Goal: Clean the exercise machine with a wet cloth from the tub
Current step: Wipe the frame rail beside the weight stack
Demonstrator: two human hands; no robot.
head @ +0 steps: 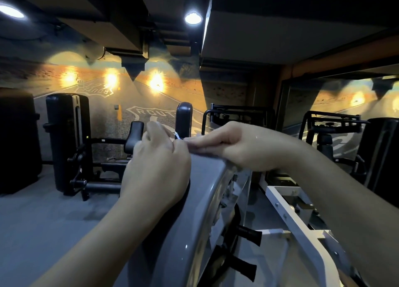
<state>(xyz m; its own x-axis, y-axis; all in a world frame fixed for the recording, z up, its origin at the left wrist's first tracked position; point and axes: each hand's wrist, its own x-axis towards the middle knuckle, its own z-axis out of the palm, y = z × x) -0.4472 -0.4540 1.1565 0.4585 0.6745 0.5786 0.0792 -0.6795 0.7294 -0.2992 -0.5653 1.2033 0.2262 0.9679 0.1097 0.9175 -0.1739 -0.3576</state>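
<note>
The exercise machine's grey curved cover point(194, 204) rises from the bottom centre to its top edge between my hands. My left hand point(155, 159) sits at the top left of the cover with its fingers curled, and a small white tip of cloth point(177, 135) sticks out of the grip. My right hand point(235, 145) lies across the top edge with straight fingers pointing left, pressing a pale strip of cloth point(203, 152) onto the cover. Most of the cloth is hidden under both hands. The tub is out of sight.
Black handles point(248, 232) and white frame bars point(287, 211) of the machine lie below right. Black gym machines point(67, 144) stand at the left on the grey floor point(43, 222), and more stand at the right by a mirror point(336, 122). A mural wall closes the back.
</note>
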